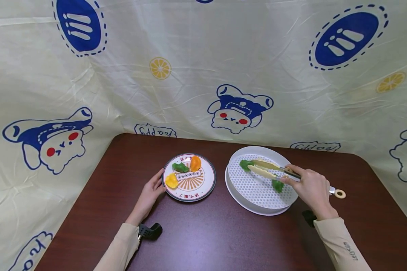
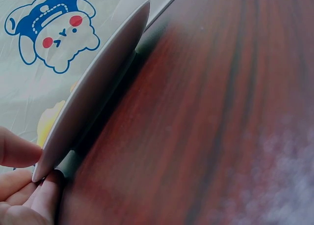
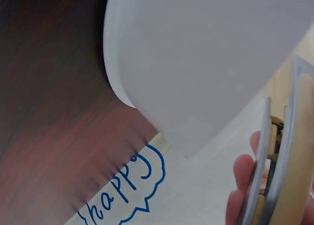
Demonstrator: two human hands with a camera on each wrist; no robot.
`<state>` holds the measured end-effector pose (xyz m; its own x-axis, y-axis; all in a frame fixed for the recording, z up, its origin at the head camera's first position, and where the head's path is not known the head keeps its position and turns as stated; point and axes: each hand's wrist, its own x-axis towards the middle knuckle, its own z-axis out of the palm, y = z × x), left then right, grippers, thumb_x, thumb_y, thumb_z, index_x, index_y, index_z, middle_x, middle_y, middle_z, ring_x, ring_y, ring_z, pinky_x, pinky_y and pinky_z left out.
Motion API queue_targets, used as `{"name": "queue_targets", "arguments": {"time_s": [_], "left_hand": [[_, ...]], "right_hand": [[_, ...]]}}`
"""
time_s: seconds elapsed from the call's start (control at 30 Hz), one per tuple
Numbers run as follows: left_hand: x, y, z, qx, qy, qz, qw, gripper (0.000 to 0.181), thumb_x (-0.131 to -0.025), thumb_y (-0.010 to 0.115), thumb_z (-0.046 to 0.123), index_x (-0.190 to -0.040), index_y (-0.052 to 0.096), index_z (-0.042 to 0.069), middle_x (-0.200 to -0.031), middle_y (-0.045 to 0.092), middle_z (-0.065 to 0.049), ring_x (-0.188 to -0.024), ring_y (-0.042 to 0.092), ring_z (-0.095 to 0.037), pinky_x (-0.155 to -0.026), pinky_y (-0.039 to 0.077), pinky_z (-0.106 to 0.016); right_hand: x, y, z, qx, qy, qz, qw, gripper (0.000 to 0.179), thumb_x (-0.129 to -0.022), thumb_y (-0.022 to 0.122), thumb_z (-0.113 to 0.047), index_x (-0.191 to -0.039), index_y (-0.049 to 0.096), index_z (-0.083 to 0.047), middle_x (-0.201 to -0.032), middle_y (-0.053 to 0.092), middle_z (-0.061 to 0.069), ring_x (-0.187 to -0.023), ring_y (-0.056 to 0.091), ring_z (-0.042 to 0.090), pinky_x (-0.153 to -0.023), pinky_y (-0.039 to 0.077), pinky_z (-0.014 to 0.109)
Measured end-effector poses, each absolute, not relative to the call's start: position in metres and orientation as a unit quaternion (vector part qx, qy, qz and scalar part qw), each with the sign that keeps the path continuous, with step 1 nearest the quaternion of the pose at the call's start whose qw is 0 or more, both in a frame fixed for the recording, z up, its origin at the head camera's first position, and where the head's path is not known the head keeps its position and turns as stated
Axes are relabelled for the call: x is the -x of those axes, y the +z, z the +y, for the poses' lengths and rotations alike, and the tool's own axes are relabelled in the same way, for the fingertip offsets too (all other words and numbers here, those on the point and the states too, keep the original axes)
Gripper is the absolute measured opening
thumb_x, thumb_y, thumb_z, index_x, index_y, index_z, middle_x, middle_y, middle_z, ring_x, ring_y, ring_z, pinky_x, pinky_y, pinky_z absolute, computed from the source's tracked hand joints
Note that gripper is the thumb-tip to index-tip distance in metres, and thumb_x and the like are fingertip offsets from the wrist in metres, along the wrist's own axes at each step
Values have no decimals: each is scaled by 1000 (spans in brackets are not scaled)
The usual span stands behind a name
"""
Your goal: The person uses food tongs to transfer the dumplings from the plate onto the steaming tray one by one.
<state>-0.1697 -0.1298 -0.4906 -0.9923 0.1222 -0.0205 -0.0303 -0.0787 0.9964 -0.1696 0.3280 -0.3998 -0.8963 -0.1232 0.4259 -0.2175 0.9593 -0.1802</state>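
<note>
My left hand [image 1: 151, 192] pinches the left rim of a round plate [image 1: 208, 180], thumb above and fingers beneath. On the plate lie a dark green piece [image 1: 180, 167], an orange piece [image 1: 195, 163] and a yellow piece [image 1: 171, 181]. My right hand [image 1: 313, 188] grips food tongs [image 1: 262, 172] with cream-coloured arms over a white perforated drain basket [image 1: 257, 197]. The tong tips are at a green piece [image 1: 245, 165] near the basket's left side. A second green piece [image 1: 277, 185] lies in the basket below the tongs. The right wrist view shows fingers [image 3: 243, 171] along the tongs.
The basket sits in a white basin [image 1: 242, 205], right of the plate. Both stand on a dark wooden table [image 1: 203, 233]. Behind the table hangs a pale printed sheet [image 1: 190, 101]. Black wrist cameras are strapped to both wrists.
</note>
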Motion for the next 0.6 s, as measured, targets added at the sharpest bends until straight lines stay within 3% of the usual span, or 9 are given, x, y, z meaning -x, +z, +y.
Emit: {"name": "queue_targets", "arguments": {"time_s": [0.13, 0.37, 0.6], "left_hand": [[170, -490, -130, -31, 731, 679, 56, 65, -90, 47, -10, -149, 20, -5, -155, 19, -19, -139, 24, -33, -93, 37, -15], [169, -487, -130, -28, 723, 687, 64, 64, -92, 46, -8, -150, 20, -3, -156, 18, -18, -140, 22, -33, -105, 28, -36], [169, -487, -130, -28, 724, 686, 64, 64, -92, 46, -9, -150, 20, -3, -156, 18, -18, -140, 22, -32, -106, 27, -38]], "right_hand": [[170, -398, 327, -89, 107, -969, 205, 45, -72, 81, -27, -109, 70, -4, -48, 27, -6, -47, 25, 14, -38, 20, 30], [168, -396, 327, -89, 107, -968, 207, 48, -70, 81, -30, -109, 69, -5, -47, 29, -6, -47, 25, 14, -37, 20, 30], [165, -393, 324, -85, 111, -968, 209, 51, -69, 82, -32, -111, 69, -6, -47, 30, -5, -47, 26, 14, -37, 21, 31]]}}
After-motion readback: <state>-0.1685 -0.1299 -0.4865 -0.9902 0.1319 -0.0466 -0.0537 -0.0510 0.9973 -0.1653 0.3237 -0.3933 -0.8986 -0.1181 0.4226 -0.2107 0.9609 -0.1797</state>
